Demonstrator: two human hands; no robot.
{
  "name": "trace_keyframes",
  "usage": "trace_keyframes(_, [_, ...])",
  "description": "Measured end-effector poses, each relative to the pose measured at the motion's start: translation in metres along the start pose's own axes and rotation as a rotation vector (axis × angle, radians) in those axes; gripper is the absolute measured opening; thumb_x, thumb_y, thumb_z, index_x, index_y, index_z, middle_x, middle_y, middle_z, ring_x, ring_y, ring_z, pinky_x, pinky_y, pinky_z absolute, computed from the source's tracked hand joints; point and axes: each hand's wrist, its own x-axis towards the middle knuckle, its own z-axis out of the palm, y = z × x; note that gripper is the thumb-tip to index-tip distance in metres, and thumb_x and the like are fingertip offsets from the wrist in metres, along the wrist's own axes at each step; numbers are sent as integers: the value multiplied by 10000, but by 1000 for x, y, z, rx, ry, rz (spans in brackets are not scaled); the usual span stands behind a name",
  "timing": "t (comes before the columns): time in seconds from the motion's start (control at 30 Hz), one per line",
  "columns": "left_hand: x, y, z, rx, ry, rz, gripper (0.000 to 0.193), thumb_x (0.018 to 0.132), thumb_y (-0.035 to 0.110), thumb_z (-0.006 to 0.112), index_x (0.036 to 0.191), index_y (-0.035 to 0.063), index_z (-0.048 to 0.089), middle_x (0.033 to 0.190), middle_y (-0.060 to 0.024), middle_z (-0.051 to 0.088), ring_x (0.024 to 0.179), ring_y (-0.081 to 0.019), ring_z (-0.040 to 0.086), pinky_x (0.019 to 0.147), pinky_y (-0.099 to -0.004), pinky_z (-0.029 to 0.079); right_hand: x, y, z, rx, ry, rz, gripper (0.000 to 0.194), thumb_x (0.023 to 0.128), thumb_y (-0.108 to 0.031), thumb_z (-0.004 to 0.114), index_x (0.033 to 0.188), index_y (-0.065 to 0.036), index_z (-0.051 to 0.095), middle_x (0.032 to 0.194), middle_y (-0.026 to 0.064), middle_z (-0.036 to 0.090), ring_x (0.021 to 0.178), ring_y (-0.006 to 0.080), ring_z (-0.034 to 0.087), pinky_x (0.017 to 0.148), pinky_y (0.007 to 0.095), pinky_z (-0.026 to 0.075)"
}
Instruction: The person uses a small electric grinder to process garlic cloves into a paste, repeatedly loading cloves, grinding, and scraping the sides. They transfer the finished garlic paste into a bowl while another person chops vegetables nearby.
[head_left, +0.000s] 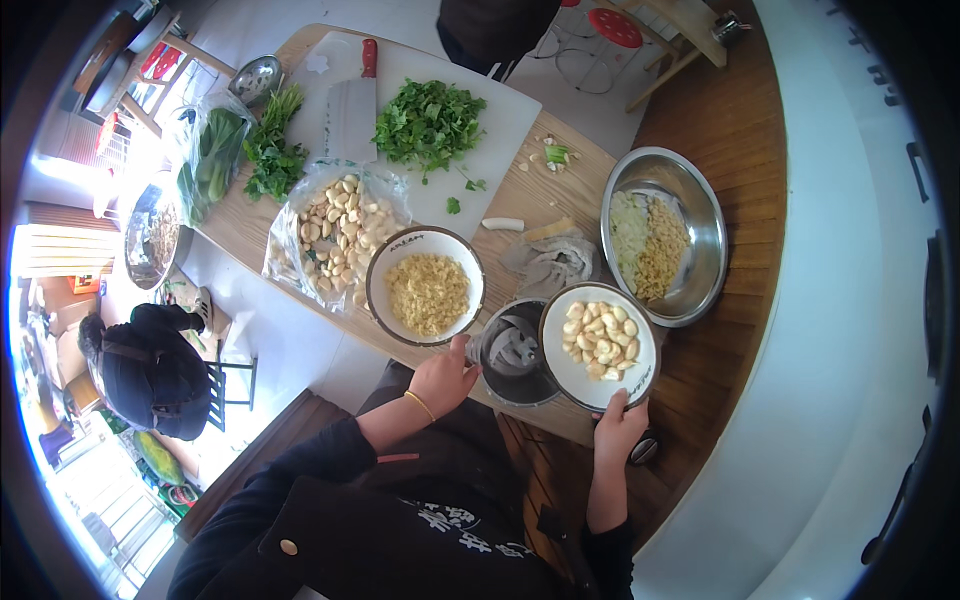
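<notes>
My right hand (621, 427) grips the near rim of a white bowl (551, 337) with a dark edge, thumb on top. Peeled garlic cloves (596, 337) lie in it. The bowl is held partly over the right side of a food chopper's cup (487, 386), which has a blade (514, 345) inside. With thumb and fingers, my left hand (446, 379) holds the cup's left side at what looks like a handle. Just beyond that hand stands a second white bowl (375, 300), holding minced garlic (427, 295).
A plastic bag of garlic cloves (337, 225) lies left. Behind are a cleaver (352, 112), chopped herbs (431, 124) and a white cutting board (495, 142). A grey cloth (559, 259) and steel basin (709, 277) stand right. Another person (157, 375) is bent over at left.
</notes>
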Motion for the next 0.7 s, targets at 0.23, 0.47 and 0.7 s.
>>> trace_keyframes(0.23, [15, -19, 10, -115, 14, -7, 307, 888, 131, 605, 1131, -18, 490, 760, -154, 686, 691, -276, 691, 654, -387, 524, -15, 24, 17, -381, 200, -464, 368, 948, -89, 485, 1291, 41, 498, 866, 218, 673, 625, 281, 649, 591, 362, 519])
trace_keyframes(0.47, [14, -11, 4, -201, -14, -38, 269, 890, 96, 601, 1111, -13, 493, 731, -132, 685, 659, -231, 696, 626, -351, 525, -31, 11, 20, -512, 108, -262, 482, 911, -49, 483, 1389, -2, 446, 1033, 276, 647, 758, 352, 664, 651, 391, 509])
trace_keyframes(0.7, [15, -8, 1, -230, -22, -47, 259, 894, 97, 587, 1113, -15, 503, 749, -128, 694, 645, -222, 699, 621, -344, 531, -16, 15, 15, -503, 267, -726, 520, 862, 1, 465, 1380, 39, 441, 1192, 255, 608, 809, 356, 666, 677, 403, 516])
